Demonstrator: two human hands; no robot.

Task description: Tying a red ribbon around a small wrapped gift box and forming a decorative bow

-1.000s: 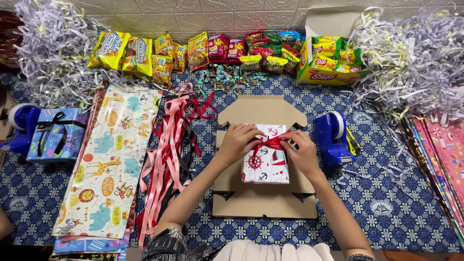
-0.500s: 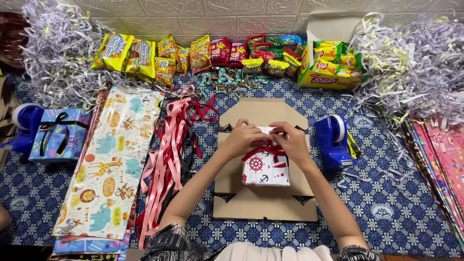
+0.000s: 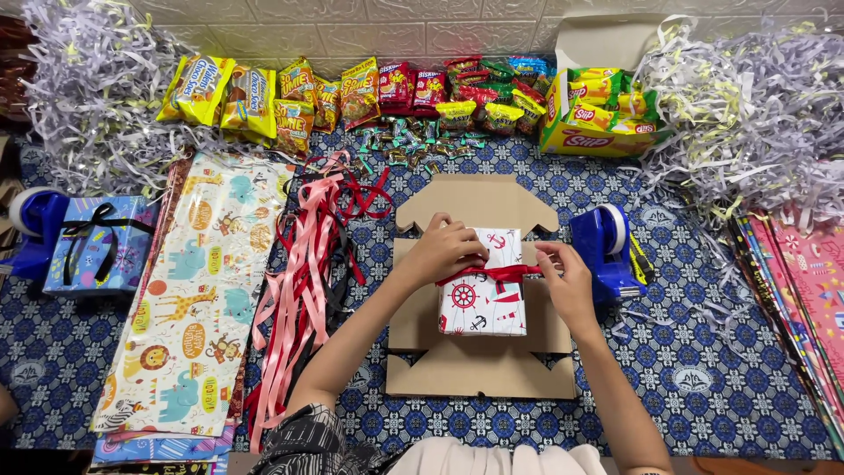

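A small box wrapped in white paper with red and navy nautical prints [image 3: 482,297] lies on a flattened brown cardboard box [image 3: 479,374]. A red ribbon [image 3: 497,274] crosses its upper part. My left hand [image 3: 447,251] rests on the box's upper left edge with fingers curled on the ribbon. My right hand [image 3: 563,273] pinches the ribbon's end at the box's right side and holds it taut.
A pile of pink and red ribbons [image 3: 303,273] and animal-print wrapping sheets [image 3: 198,290] lie at left. Blue tape dispensers [image 3: 608,249] [image 3: 35,227] sit at right and far left, beside a blue wrapped gift [image 3: 98,244]. Snack packets [image 3: 352,92] and shredded paper [image 3: 756,114] line the back.
Both hands were bunched over the box's top centre on the ribbon. Now they have spread apart, the right hand drawing the ribbon out to the right.
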